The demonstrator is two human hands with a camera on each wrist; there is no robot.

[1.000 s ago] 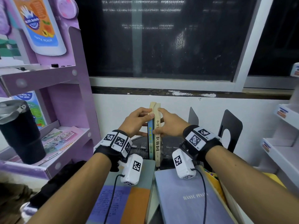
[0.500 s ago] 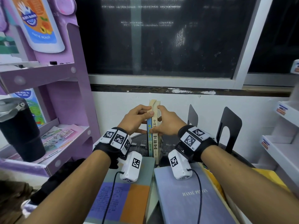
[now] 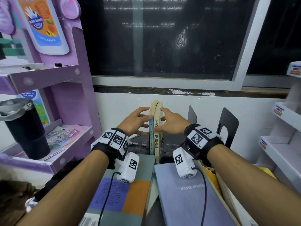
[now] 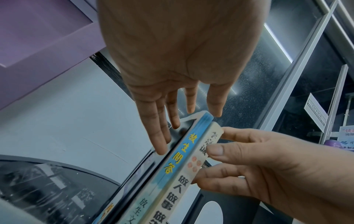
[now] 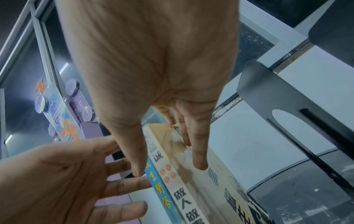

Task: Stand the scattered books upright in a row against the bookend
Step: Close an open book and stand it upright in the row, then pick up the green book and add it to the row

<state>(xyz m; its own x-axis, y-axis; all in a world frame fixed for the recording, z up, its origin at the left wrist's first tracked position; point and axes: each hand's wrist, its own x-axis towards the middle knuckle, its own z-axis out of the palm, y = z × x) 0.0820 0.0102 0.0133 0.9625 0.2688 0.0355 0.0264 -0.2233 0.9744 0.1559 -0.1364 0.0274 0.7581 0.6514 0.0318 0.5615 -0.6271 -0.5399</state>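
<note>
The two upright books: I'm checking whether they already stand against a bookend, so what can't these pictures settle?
- Head view: the blue-spined book and cream-spined book show edge-on; what lies behind them is hidden.
- Their feet: covered by the flat grey book.
- Black bookend: base hidden by the right hand's wristband.
- Left hand: contact with the cover unclear.

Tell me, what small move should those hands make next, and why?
Probably slide the two upright books right against the black bookend. Left hand and right hand steady them with straight fingers, yet a gap separates books and bookend.
</note>
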